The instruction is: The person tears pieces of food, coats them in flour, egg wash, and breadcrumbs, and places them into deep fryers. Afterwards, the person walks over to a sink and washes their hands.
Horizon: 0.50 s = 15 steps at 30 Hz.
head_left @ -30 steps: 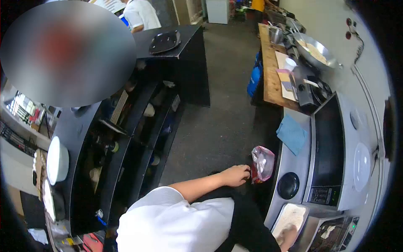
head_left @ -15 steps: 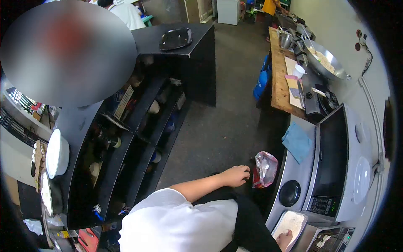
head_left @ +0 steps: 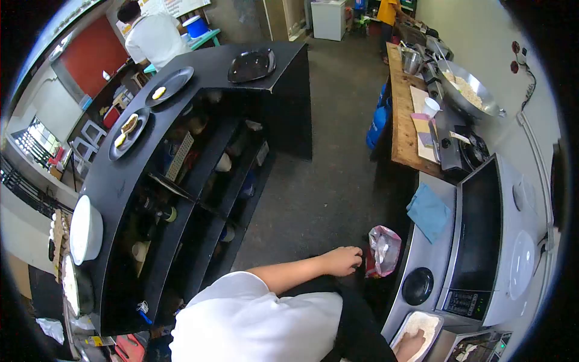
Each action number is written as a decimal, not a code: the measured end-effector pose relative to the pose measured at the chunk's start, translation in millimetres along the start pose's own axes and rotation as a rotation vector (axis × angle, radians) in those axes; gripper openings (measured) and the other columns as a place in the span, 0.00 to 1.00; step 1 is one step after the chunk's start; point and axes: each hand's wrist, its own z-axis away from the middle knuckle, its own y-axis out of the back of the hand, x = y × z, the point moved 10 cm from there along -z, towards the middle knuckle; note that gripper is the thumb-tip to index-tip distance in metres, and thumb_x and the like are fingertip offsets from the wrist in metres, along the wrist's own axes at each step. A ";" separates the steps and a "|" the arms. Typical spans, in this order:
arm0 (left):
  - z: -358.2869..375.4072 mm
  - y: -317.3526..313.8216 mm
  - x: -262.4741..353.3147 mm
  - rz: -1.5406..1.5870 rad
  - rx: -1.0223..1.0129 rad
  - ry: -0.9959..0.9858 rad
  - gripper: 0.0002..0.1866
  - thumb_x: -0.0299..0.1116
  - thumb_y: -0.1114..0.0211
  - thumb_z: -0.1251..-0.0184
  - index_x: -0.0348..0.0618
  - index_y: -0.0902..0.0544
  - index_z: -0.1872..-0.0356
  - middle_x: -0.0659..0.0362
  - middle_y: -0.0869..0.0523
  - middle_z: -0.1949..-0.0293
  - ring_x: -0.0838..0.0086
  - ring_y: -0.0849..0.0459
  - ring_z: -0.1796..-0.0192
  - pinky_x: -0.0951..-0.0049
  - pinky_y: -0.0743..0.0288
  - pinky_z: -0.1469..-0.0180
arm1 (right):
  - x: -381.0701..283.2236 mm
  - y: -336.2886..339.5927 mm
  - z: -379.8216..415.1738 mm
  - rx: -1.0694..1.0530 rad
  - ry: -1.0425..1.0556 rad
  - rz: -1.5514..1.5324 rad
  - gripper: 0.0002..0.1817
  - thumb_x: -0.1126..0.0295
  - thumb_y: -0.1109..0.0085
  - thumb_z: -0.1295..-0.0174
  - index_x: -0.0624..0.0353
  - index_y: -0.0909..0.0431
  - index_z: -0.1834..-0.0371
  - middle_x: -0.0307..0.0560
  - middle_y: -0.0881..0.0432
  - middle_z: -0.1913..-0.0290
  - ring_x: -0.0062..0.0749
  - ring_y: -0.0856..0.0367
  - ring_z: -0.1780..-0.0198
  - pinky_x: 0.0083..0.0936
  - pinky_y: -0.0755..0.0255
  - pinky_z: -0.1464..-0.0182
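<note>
My left hand [head_left: 342, 261] is extended in front of my dark trousers, its fingers curled. Right beside the fingertips is an open plastic bag [head_left: 384, 250] with a silvery inside and red-pink print; I cannot tell whether the fingers grip it. At the lower right, my right hand [head_left: 411, 346] reaches into a white tray [head_left: 435, 338] of pale, crumbly powder [head_left: 420, 324]. Its fingers are sunk in the powder and partly hidden. A small black bowl [head_left: 417, 286] stands on the counter beyond the tray.
A microwave [head_left: 479, 241] and a blue cloth [head_left: 429, 212] occupy the right counter. Farther along is a large wok [head_left: 470, 90]. Opposite, a black curved shelf unit [head_left: 289, 108] bears plates and a white basin [head_left: 86, 229]. Two people [head_left: 158, 39] [head_left: 388, 12] are farther off.
My right hand has moved farther into the tray and its powder. The view has shifted slightly; my left hand and the bag keep the same place relative to each other.
</note>
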 end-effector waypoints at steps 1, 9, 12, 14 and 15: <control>-0.2 0.8 -0.1 0.004 -0.011 0.006 0.10 0.32 0.33 0.40 0.42 0.19 0.58 0.48 0.25 0.41 0.51 0.24 0.39 0.54 0.28 0.39 | 10.7 -2.5 -5.6 0.034 0.011 -0.036 0.30 0.60 0.31 0.47 0.67 0.23 0.44 0.68 0.18 0.58 0.60 0.20 0.52 0.46 0.26 0.47; -1.8 -4.8 1.2 -0.034 -0.052 0.000 0.12 0.31 0.33 0.41 0.42 0.18 0.56 0.48 0.25 0.41 0.52 0.24 0.38 0.55 0.28 0.38 | 93.7 16.5 -24.3 0.137 -0.089 -0.507 0.17 0.65 0.36 0.40 0.70 0.21 0.57 0.59 0.16 0.61 0.48 0.19 0.60 0.33 0.24 0.52; -5.2 -1.8 8.4 -0.028 -0.082 0.001 0.13 0.31 0.34 0.42 0.41 0.17 0.55 0.47 0.24 0.41 0.51 0.25 0.38 0.55 0.29 0.37 | 110.8 10.7 -18.9 0.141 -0.277 -1.013 0.18 0.69 0.39 0.38 0.68 0.23 0.47 0.51 0.16 0.58 0.40 0.19 0.60 0.26 0.25 0.53; -10.8 -4.3 16.9 -0.065 -0.166 0.033 0.13 0.31 0.34 0.43 0.40 0.15 0.56 0.46 0.22 0.42 0.51 0.25 0.38 0.56 0.29 0.37 | 161.8 -38.6 -26.6 0.077 -0.319 -1.121 0.18 0.65 0.43 0.33 0.63 0.23 0.44 0.45 0.18 0.60 0.33 0.20 0.62 0.24 0.24 0.56; -11.8 2.0 26.5 -0.047 -0.165 0.003 0.13 0.32 0.34 0.43 0.40 0.15 0.57 0.45 0.22 0.41 0.51 0.24 0.38 0.56 0.29 0.36 | 207.8 -76.3 -23.3 0.031 -0.469 -0.976 0.18 0.73 0.47 0.37 0.64 0.23 0.44 0.53 0.16 0.52 0.40 0.17 0.56 0.34 0.21 0.57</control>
